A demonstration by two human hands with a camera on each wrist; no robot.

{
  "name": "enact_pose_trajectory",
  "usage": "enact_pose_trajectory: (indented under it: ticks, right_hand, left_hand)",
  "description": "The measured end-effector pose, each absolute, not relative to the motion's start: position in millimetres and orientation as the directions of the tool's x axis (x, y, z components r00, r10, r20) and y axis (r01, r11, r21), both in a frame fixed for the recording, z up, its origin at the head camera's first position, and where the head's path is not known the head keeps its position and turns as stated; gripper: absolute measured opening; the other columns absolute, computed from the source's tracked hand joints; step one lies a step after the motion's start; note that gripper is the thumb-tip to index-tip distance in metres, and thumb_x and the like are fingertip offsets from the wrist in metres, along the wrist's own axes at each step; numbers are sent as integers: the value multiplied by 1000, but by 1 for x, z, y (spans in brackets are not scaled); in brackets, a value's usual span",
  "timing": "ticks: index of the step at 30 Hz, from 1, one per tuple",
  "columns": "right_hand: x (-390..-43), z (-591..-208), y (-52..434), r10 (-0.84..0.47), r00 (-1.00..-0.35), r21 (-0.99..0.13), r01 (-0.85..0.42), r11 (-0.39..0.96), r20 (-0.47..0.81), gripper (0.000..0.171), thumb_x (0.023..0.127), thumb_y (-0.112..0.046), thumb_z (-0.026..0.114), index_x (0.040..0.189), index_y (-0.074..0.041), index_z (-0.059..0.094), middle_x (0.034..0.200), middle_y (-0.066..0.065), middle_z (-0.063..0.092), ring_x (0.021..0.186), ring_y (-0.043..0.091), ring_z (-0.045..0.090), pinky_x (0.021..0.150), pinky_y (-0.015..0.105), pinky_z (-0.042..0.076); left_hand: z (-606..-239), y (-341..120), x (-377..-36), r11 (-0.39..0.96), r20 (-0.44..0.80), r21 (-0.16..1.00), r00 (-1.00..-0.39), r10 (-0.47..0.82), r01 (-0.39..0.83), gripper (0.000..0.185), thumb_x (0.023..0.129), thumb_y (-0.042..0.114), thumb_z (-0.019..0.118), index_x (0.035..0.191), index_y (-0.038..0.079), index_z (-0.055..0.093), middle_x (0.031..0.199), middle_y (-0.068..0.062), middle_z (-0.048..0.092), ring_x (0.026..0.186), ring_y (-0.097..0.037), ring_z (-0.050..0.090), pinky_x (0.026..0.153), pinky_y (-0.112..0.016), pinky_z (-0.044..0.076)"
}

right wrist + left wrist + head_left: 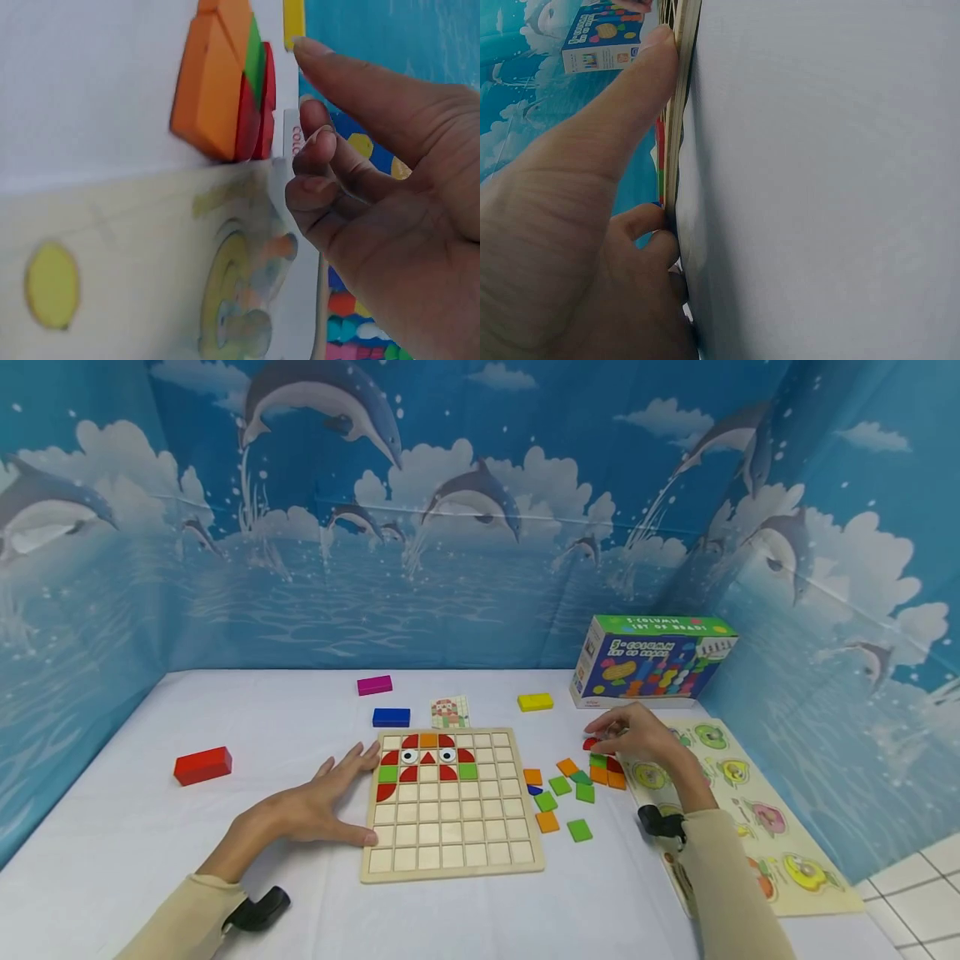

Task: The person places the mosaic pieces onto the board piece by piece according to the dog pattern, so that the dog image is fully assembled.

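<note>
A wooden grid board lies in the middle of the table. Its upper rows hold red rounded pieces, green squares, an orange piece and two eye pieces. My left hand rests spread along the board's left side; thumb and fingers touch its edge in the left wrist view. To the right, my right hand hovers by a group of pieces, next to a red piece. In the right wrist view its fingers are bent, thumb apart, with nothing between them.
Loose orange and green tiles lie right of the board. A small picture card and blue, magenta, yellow and red blocks surround it. Back right stands a toy box, before a printed fruit board.
</note>
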State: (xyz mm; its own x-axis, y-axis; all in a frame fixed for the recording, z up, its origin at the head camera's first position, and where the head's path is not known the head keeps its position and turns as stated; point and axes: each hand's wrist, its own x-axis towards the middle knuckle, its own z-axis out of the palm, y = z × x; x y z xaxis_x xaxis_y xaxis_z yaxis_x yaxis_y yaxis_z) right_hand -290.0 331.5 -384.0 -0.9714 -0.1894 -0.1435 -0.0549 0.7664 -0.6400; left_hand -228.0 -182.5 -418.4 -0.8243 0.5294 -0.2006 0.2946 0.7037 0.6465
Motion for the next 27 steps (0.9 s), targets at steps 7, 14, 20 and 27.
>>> enact_pose_trajectory:
  ticks: [7,14,20,27]
  right_hand:
    - [-293,-391,335,-107,-972,-595,39,803,-209,24,96,-11,83,119,-4,82,102,7,74,91,25,57,77,32,49]
    - [-295,-394,333,-54,-971,-592,99,800,-234,19,98,-12,82,114,-3,82,99,8,73,88,24,59,78,32,50]
    - [-293,-394,329,-55,-976,-588,82,805,-212,20,94,-11,85,111,-2,81,94,9,68,88,25,56,75,31,49]
    - [-292,-392,327,-79,-977,-560,47,827,-200,19,94,-11,86,108,-1,79,90,8,62,88,25,54,75,32,49]
  left_hand:
    - [-418,-181,-228,720,-217,638,-832,510,275,133,78,52,95,176,21,9,180,-22,1,164,-52,-4,128,-74,1]
    - [-417,-183,-227,718,-220,641,-831,510,272,133,79,53,95,176,21,9,180,-21,1,164,-50,-4,128,-74,0]
    - [-417,-182,-227,716,-213,642,-833,511,275,133,79,52,95,176,20,10,181,-21,2,165,-49,-4,128,-74,0]
    - [-417,-183,-227,715,-213,643,-833,511,274,132,79,51,95,176,20,10,181,-20,3,165,-47,-4,129,-73,-1]
